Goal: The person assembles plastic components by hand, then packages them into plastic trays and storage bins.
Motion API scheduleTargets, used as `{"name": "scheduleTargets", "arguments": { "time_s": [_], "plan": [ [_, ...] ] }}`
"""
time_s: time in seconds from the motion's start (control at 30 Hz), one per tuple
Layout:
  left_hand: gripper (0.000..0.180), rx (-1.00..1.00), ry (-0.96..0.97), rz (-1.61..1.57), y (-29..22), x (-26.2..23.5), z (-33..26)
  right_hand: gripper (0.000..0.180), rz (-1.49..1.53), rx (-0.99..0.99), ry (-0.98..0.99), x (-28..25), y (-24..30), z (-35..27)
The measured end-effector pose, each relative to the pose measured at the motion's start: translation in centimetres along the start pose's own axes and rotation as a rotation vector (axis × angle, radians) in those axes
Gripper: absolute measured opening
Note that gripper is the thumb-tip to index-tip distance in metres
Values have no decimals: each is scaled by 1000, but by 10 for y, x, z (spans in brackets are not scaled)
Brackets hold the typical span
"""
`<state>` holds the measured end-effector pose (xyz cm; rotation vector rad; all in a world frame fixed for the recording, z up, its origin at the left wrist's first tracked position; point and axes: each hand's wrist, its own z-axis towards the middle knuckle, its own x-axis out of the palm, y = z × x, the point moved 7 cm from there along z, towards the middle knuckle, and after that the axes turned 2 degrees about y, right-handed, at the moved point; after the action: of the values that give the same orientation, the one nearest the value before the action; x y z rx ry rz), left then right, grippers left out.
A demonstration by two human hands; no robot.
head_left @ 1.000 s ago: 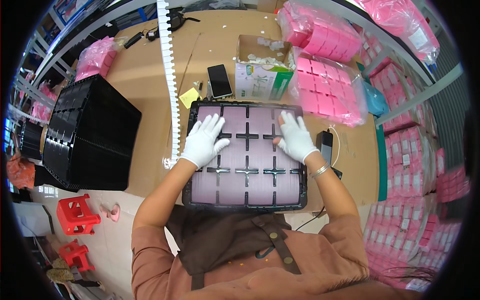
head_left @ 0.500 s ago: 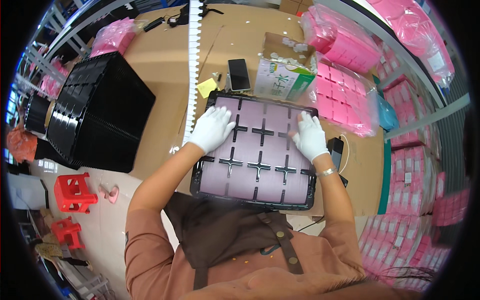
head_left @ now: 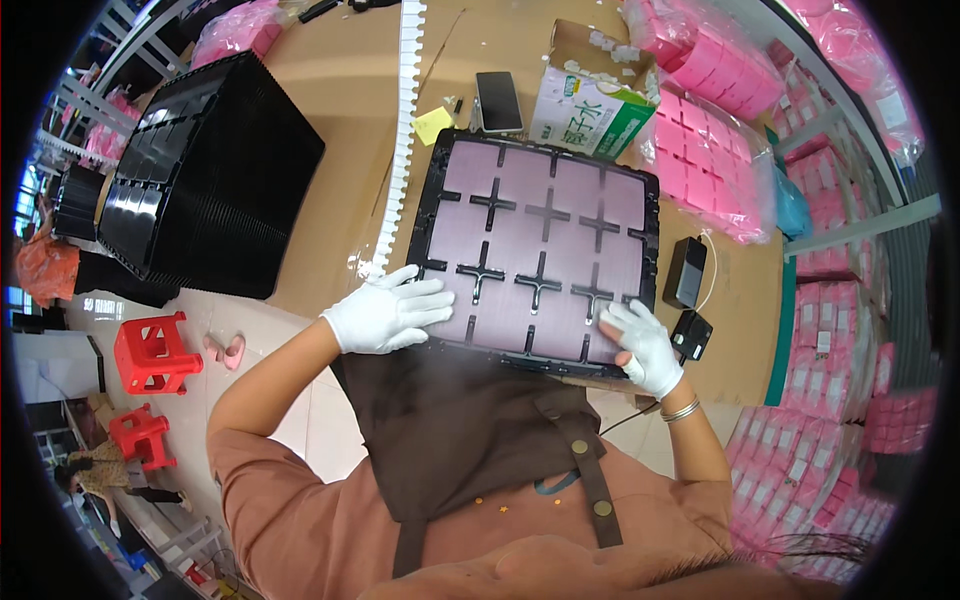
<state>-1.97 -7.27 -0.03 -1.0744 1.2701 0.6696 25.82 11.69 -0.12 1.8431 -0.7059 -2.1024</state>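
Note:
A black plastic tray (head_left: 538, 365) lies before me, with mauve flat pieces (head_left: 535, 230) between its black cross-shaped dividers. Both hands wear white gloves. My left hand (head_left: 392, 312) rests open on the tray's near left corner, fingers stretched over the mauve surface. At the near right corner, my right hand (head_left: 643, 348) lies open with its fingers spread on the tray and its thumb by the near edge. A bare thumb tip shows at the right glove. Neither hand is closed around anything.
A tall stack of black trays (head_left: 225, 190) stands at left. Beyond the tray are a phone (head_left: 499, 102), a yellow note (head_left: 433, 125) and a cardboard box (head_left: 590, 110). Pink bagged trays (head_left: 705, 165) and a black adapter (head_left: 685, 272) lie right. Red stools (head_left: 155, 355) stand on the floor.
Both hands have slid toward me along the tray's sides, from its far part to its near corners. The whole view has shifted, so the tray appears higher in the picture.

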Motion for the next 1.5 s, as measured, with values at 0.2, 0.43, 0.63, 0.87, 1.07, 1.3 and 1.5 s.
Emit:
{"name": "scheduleTargets", "arguments": {
  "time_s": [0.2, 0.43, 0.63, 0.87, 1.07, 1.3, 1.5],
  "plan": [
    [27, 90, -4, -113, -6, 0, -15, 58, 27, 44, 52, -16, 6, -21],
    [24, -53, -127, -223, -24, -9, -23, 17, 2, 29, 69, -15, 19, -33],
    [47, -684, -562, -323, -1, -5, -28, 68, -315, 706, -231, -14, -4, -37],
    [54, -1097, -707, -341, 19, 28, -30, 63, -33, 804, -678, 25, -35, -57],
    [28, -936, -1115, -892, 1, 7, -35, 50, 181, 824, -743, 40, -66, -72],
    [35, -769, -1281, -896, -35, -88, -119, 62, 600, 431, -1019, -45, 20, -58],
    [31, -846, -2173, 227, -144, -209, -297, 33, 538, 604, -842, -46, 1, -25]
  ]
}}
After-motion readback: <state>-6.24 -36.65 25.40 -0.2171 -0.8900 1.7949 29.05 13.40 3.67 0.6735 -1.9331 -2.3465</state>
